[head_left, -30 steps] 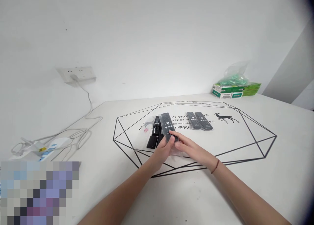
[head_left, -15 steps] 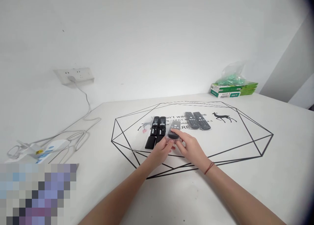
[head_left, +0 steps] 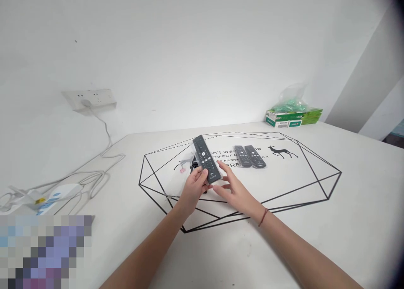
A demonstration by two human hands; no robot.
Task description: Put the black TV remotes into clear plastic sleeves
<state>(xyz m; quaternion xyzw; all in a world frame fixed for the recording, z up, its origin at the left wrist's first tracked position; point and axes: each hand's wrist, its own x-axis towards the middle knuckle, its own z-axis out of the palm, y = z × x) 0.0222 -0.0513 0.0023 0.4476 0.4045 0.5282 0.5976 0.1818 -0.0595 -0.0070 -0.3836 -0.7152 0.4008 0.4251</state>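
My left hand [head_left: 194,190] grips the lower left side of a black remote control [head_left: 206,158], thumb on its face. The remote is tilted up, its buttons toward me, with clear plastic wrap showing along its edges. My right hand [head_left: 235,190] is beside its lower right end, fingers apart; whether a fingertip touches it I cannot tell. Behind the held remote, the black remotes lying on the table are mostly hidden, with only a small part [head_left: 193,166] showing. Two more wrapped remotes [head_left: 242,156] lie side by side to the right, face up.
The white table [head_left: 284,238] bears a printed line pattern and a deer. Green and white boxes [head_left: 284,117] with a plastic bag [head_left: 292,102] on top stand at the back right. Cables and a white power strip [head_left: 63,196] lie at left, below a wall socket [head_left: 94,99].
The remote has been lifted and tilted up, and it now covers the remotes lying behind it. My right hand has opened away from it, while my left hand holds on.
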